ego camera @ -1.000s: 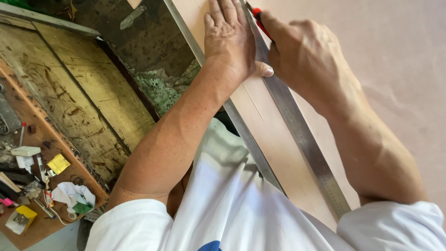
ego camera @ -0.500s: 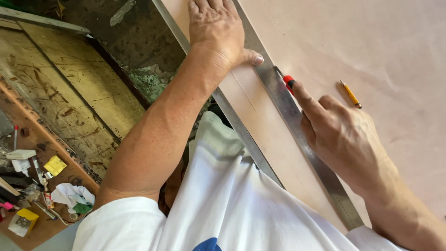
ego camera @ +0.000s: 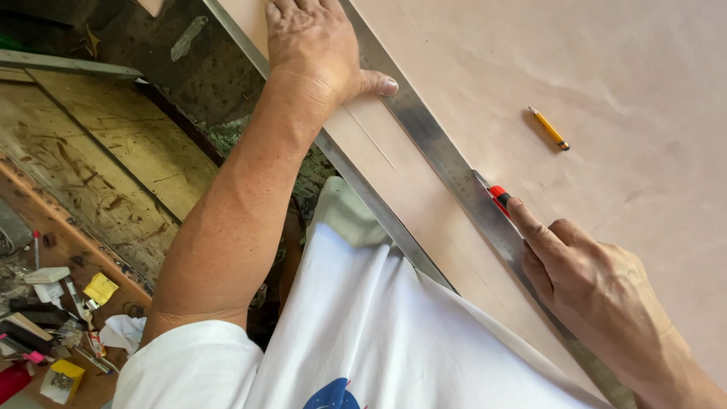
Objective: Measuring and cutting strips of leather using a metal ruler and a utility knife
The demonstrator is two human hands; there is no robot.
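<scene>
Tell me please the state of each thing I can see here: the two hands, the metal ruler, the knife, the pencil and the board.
left hand: flat, pressing on the metal ruler.
right hand: closed around the red knife, forefinger stretched along it.
metal ruler: lying flat across the board.
red knife: against the ruler's edge.
yellow pencil: lying loose, untouched.
pale board: lying flat; thin lines beside the ruler.

pale pink board (ego camera: 606, 60), silver metal ruler (ego camera: 432, 144), red-and-black knife (ego camera: 499, 198), yellow pencil (ego camera: 548, 128), plain white shirt (ego camera: 356, 333)
</scene>
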